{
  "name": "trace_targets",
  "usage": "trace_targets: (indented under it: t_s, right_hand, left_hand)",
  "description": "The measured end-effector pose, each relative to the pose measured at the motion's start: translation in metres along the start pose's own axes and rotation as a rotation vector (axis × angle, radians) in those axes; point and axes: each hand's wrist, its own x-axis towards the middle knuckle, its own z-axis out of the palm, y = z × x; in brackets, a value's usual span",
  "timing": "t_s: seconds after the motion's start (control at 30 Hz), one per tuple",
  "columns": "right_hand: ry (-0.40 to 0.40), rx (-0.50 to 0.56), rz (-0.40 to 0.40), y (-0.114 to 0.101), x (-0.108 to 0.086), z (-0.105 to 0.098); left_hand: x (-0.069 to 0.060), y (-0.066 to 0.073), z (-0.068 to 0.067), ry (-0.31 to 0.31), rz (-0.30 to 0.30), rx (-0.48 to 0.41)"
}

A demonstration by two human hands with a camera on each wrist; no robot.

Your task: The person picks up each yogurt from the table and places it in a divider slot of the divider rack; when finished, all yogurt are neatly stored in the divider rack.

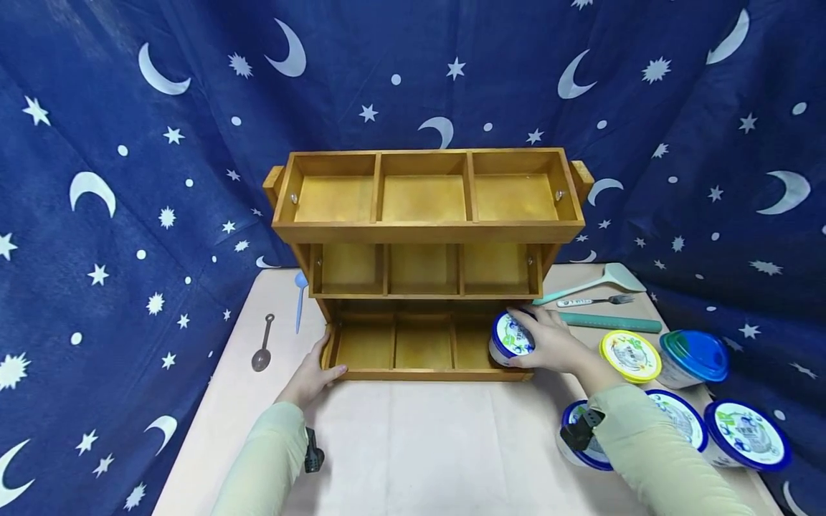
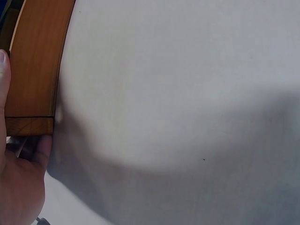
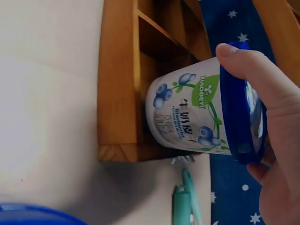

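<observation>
Dark blue cloth [image 1: 361,50] printed with white moons and stars hangs behind a pale tabletop [image 1: 426,451]. On it stands a three-tier wooden rack [image 1: 426,233], each tier divided into three compartments.

Right hand [image 1: 551,344]: thumb and fingers closed about the blue lid of a blueberry tub [image 3: 187,108]. Tub position: lower end inside the bottom tier's right compartment, lid end projecting outward (whether its base touches the compartment floor cannot be told).

Left hand [image 1: 312,376]: curled round the rack's lower left front corner, thumb at the front.

Right of the rack lie a fork [image 1: 596,301] and a long green item [image 1: 609,322], near a yellow-lidded tub [image 1: 631,356]. Left: a brownish spoon [image 1: 261,358] and a blue spoon [image 1: 300,301].
</observation>
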Motion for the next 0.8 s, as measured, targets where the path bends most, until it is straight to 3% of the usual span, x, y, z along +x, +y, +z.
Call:
trace_targets:
  t_s: [0.23,0.43,0.8]
  right_hand:
    - [0.039,0.031,-0.001,-0.006,0.014,0.014]
    - [0.021,0.040,0.017,-0.012,0.023,0.017]
    - [0.042,0.023,-0.003,-0.013,0.030,0.038]
  left_hand:
    - [0.000,-0.003,0.000,-0.006,-0.011,-0.031]
    - [0.001,-0.001,0.000,-0.015,0.011,-0.022]
    - [-0.003,0.001,0.000,0.000,-0.041,-0.020]
